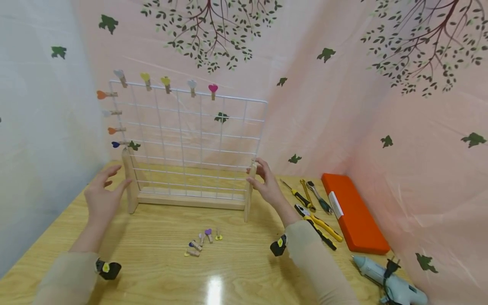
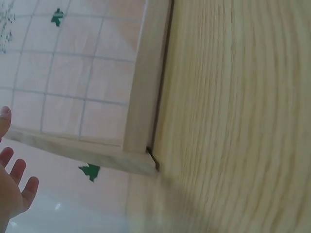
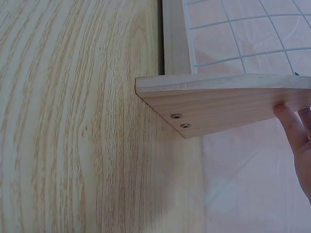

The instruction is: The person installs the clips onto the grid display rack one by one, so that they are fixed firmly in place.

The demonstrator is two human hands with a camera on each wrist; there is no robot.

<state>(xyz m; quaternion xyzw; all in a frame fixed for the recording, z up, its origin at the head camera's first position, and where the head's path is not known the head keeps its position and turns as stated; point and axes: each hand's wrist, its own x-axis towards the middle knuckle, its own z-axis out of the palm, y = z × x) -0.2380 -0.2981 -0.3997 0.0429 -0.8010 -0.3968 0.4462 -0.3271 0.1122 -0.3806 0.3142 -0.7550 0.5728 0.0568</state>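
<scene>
A white wire grid rack (image 1: 183, 148) stands upright in a wooden stand (image 1: 190, 201) on the table. Heart-topped clothespins (image 1: 165, 84) in several colours line its top edge, and more (image 1: 114, 130) run down its left side. My left hand (image 1: 102, 192) is beside the left post, thumb tip right at the wood, fingers spread and apart from it; the left wrist view shows the same. With my right hand (image 1: 270, 182) I hold the right post (image 3: 223, 104), thumb and fingers around its upper part. Small loose clothespins (image 1: 200, 242) lie on the table in front of the stand.
To the right lie a screwdriver (image 1: 295, 192), a wrench (image 1: 307, 195), a ratchet (image 1: 319, 197) and yellow-handled pliers (image 1: 324, 226). Beyond them are an orange case (image 1: 358, 216) and a glue gun (image 1: 389, 279) with its plug. A printed curtain (image 1: 297, 127) hangs close behind the table.
</scene>
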